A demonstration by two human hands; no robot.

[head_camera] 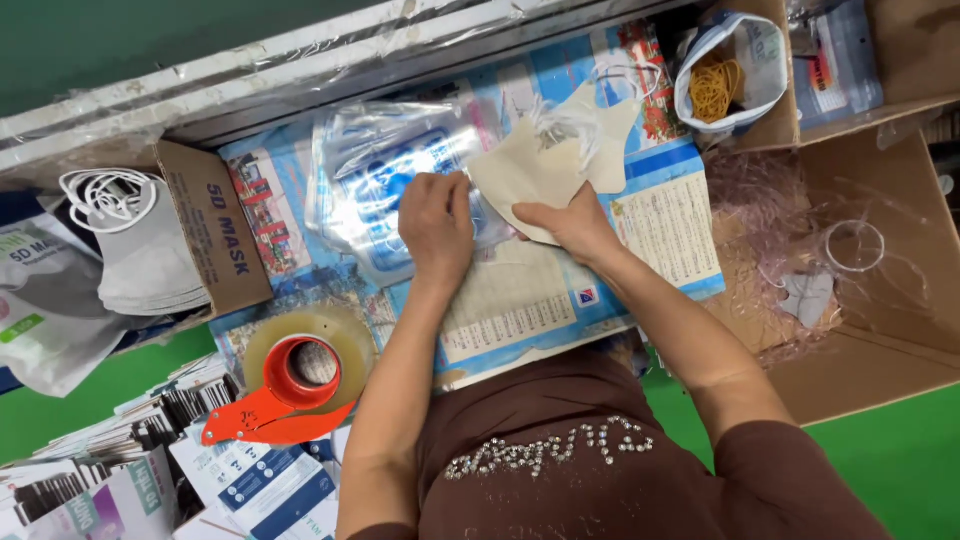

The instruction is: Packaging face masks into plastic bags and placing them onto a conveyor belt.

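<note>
My left hand (435, 222) rests on a stack of clear plastic pouches with blue print (385, 170), pinching the edge of the top one. My right hand (572, 226) grips a stack of beige face masks (535, 165) with white ear loops (575, 120), held just right of the pouch opening. Both hands work over a blue and white printed sheet (665, 215) that covers the table.
A cardboard box (215, 230) of white masks (140, 250) sits at left. A tape roll on a red dispenser (300, 375) lies at front left beside stacks of printed cartons (240, 480). A bag of rubber bands (720, 85) and an open carton (870, 260) are at right.
</note>
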